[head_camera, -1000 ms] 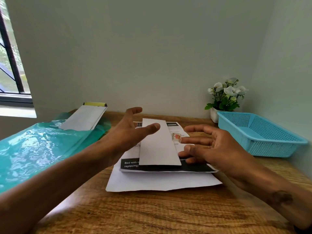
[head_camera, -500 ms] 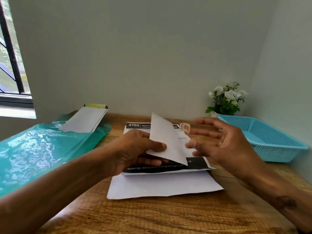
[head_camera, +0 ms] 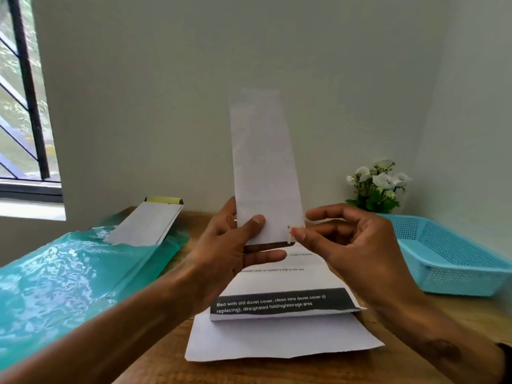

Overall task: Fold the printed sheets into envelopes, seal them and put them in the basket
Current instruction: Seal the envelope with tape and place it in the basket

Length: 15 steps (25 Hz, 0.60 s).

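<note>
My left hand grips the bottom of a long folded white sheet, thumb in front and fingers behind, and holds it upright above the table. My right hand pinches a small white-and-red piece of tape or sticker between thumb and forefinger, against the sheet's lower right edge. Under both hands a printed sheet with a black text band lies on a larger blank sheet. The blue mesh basket stands at the right, with nothing visible inside it.
A green plastic bag covers the table's left side, with a white envelope pack sticking out of it. A small pot of white flowers stands in the back right corner behind the basket. A window is at the far left.
The folded sheet lay on the printed pile; my left hand picked it up and raised it upright. My right hand went from open beside it to pinching the small piece at its edge.
</note>
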Motion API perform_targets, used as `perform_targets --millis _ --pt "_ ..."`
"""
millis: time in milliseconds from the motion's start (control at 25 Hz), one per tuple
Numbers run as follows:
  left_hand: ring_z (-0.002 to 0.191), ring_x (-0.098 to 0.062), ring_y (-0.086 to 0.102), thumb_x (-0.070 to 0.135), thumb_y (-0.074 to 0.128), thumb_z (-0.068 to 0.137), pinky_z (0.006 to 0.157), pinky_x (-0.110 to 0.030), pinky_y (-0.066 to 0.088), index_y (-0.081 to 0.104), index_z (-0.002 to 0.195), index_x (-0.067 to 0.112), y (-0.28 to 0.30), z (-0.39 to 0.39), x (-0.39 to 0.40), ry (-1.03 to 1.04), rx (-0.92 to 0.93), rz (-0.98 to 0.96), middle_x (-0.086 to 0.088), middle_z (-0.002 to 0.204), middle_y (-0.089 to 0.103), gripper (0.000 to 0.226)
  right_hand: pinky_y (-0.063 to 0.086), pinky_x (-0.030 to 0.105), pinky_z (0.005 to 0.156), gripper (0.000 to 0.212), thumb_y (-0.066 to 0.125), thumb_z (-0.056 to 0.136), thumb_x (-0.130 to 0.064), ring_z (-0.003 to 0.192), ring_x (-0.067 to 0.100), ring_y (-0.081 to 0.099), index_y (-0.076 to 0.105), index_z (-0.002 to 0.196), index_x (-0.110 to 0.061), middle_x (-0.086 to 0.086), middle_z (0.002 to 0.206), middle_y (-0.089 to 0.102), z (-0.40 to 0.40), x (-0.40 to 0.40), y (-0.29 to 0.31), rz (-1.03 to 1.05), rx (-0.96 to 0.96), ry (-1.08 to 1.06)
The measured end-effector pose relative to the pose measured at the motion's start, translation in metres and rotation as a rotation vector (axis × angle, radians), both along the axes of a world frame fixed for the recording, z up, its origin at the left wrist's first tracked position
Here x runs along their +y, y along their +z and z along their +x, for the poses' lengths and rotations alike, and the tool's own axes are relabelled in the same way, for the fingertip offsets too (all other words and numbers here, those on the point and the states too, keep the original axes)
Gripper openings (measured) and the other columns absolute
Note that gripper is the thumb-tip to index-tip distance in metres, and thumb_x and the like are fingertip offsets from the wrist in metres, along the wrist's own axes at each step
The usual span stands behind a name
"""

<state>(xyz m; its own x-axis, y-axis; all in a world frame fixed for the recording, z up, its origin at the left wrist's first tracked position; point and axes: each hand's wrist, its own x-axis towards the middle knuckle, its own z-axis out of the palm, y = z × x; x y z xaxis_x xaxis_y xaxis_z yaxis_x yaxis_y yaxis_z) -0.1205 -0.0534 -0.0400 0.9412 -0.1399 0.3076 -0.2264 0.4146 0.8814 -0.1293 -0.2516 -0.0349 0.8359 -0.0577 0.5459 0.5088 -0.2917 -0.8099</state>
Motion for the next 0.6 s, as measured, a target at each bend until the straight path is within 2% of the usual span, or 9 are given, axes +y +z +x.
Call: perform_targets --millis 240,600 --pt "0.104 -0.039 0.076 0.002 0.05 0.104 0.078 -0.041 0.066 0.053 0.142 0.02 -0.012 -0.001 -0.01 -0.005 -0.017 0.026 -0.01 0.13 0.072 0.042 0.06 0.016 0.066 0.029 0.091 0.072 -0.028 0.075 0.005 0.078 0.076 0.096 -0.023 -0.011 0.08 0.081 0.005 -0.005 -0.011 0.01 -0.065 0.006" --pt "0.108 -0.036 0.075 0.001 0.049 0.106 0.082 -0.04 0.066 0.052 0.143 0.017 -0.016 0.001 -0.009 0.005 -0.049 0.03 -0.012 0.133 0.07 0.041 0.062 0.02 0.071 0.024 0.09 0.077 -0.018 0.076 0.009 0.078 0.077 0.096 -0.018 -0.004 0.079 0.08 0.008 -0.009 -0.014 -0.031 -0.104 0.043"
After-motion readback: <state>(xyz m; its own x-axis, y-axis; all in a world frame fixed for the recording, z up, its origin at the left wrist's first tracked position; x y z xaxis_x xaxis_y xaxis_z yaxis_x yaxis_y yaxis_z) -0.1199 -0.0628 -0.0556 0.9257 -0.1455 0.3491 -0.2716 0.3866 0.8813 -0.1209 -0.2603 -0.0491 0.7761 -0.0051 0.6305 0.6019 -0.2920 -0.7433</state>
